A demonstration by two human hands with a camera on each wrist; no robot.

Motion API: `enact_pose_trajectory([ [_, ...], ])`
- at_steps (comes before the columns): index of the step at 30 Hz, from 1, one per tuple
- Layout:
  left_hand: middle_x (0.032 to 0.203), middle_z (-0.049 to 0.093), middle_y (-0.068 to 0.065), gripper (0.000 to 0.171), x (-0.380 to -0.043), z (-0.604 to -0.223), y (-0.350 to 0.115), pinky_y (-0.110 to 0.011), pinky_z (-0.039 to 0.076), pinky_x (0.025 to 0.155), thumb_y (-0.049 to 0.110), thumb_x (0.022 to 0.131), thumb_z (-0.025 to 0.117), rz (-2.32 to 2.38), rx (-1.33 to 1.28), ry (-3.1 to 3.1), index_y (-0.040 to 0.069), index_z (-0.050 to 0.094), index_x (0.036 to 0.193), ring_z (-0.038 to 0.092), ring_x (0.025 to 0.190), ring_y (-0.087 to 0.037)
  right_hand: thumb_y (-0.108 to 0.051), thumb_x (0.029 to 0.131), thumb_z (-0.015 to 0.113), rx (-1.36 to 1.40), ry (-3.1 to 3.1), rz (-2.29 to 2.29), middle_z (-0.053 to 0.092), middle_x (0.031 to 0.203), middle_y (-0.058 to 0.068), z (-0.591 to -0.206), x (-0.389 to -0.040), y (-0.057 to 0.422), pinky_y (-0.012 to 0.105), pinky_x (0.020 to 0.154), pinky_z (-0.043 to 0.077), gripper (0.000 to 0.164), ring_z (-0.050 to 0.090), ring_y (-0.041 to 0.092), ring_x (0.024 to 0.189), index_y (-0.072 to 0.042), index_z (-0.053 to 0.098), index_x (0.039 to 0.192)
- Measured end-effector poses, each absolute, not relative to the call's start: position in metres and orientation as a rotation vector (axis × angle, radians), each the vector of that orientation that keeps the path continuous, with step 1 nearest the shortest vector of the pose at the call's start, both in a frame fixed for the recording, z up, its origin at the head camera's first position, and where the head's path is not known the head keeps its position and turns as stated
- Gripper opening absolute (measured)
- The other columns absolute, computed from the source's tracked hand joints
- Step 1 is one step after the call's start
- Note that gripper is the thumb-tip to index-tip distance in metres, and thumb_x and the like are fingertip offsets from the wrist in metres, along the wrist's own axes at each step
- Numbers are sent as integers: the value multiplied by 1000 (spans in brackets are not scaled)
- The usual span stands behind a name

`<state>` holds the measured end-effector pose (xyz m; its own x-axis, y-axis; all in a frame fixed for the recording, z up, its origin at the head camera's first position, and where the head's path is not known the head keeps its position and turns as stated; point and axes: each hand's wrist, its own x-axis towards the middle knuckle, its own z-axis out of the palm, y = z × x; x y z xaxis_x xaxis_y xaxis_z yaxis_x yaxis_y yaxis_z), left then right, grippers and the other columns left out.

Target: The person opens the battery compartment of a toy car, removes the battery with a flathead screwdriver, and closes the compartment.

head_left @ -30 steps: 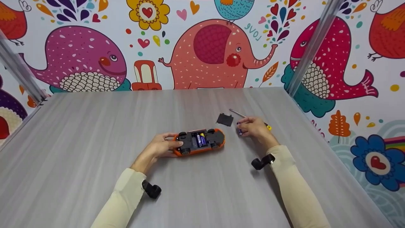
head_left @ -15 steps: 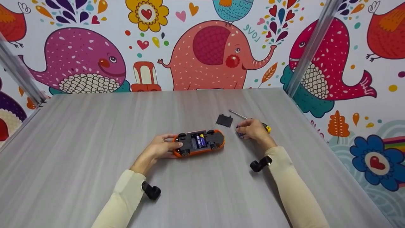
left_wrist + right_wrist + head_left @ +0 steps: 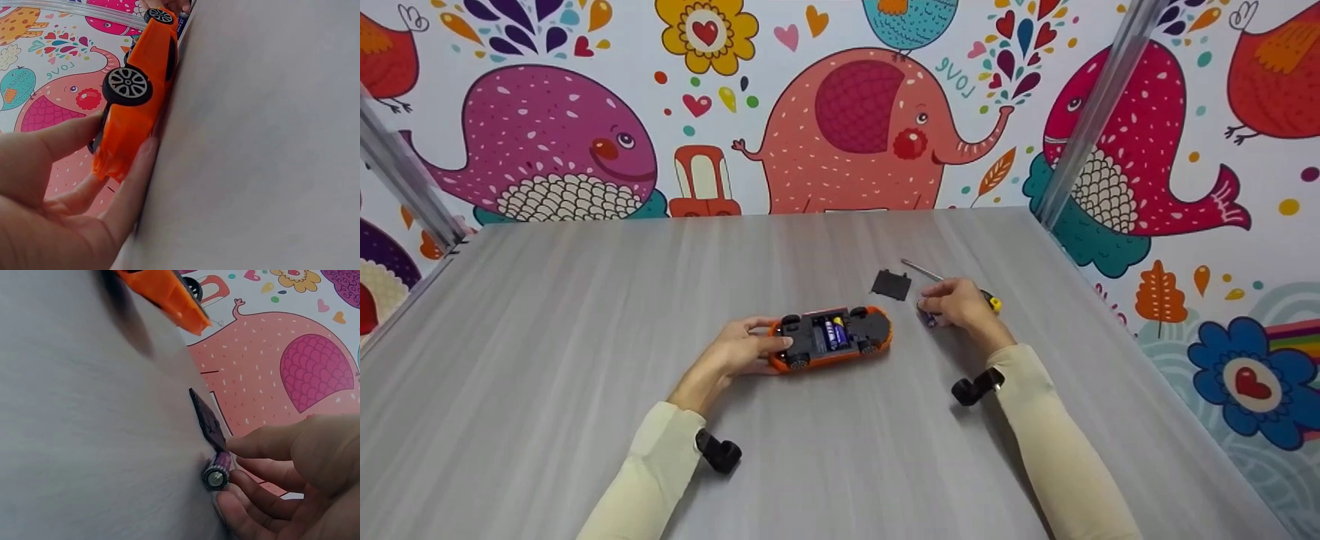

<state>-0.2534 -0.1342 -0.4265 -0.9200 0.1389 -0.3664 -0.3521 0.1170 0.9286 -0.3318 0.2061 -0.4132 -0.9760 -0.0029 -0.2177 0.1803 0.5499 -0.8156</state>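
1. Right hand: fingers curled round the loose battery, low at the counter.
2. Left hand: fingers grip one end of the orange car, wheels up.
3. Batteries visible inside its open underside.
4. Black cover and screwdriver near right hand.
5. Risk: slack fingertip hold could let the loose battery roll away.

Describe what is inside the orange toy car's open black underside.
Purple cylindrical batteries, one showing yellow, lie side by side there; whatever they cover underneath cannot be seen.
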Motion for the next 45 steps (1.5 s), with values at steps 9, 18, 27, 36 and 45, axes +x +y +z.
enact_pose_trajectory([
  [9,129,64,-26,60,-253,-427,-134,-37,62,79,9,91,71,1851,-225,2041,0,46,145,70,90,-19,-20,97,67,111,2589,-1349,66,113,6,-385,-319,191,27,76,54,30,58,20,97,-7,66,123],
  [18,131,61,-27,62,-254,-426,-134,-40,62,83,8,92,70,1867,-215,2028,-2,44,146,69,93,-18,-27,96,68,-159,2690,-1225,68,112,8,-369,-301,170,32,83,51,28,60,21,98,-10,70,118],
  [27,117,66,-21,61,-254,-426,-134,-36,62,77,5,91,68,1892,-199,2004,-3,42,146,69,86,-16,-26,94,71,-355,2715,-1227,71,116,8,-369,-294,159,40,91,54,33,64,24,107,-9,70,121],
  [36,124,65,-23,60,-253,-426,-135,-32,62,72,9,92,70,1857,-209,2037,-1,45,146,69,84,-15,-33,90,76,-639,2713,-1113,63,133,8,-368,-284,145,51,113,43,38,54,30,131,-17,70,124],
  [45,128,63,-25,60,-253,-426,-134,-37,62,79,9,92,70,1855,-222,2019,0,45,146,69,91,-17,-37,88,77,-757,2656,-945,57,137,4,-372,-278,129,47,103,52,49,53,28,124,-20,65,132],
])
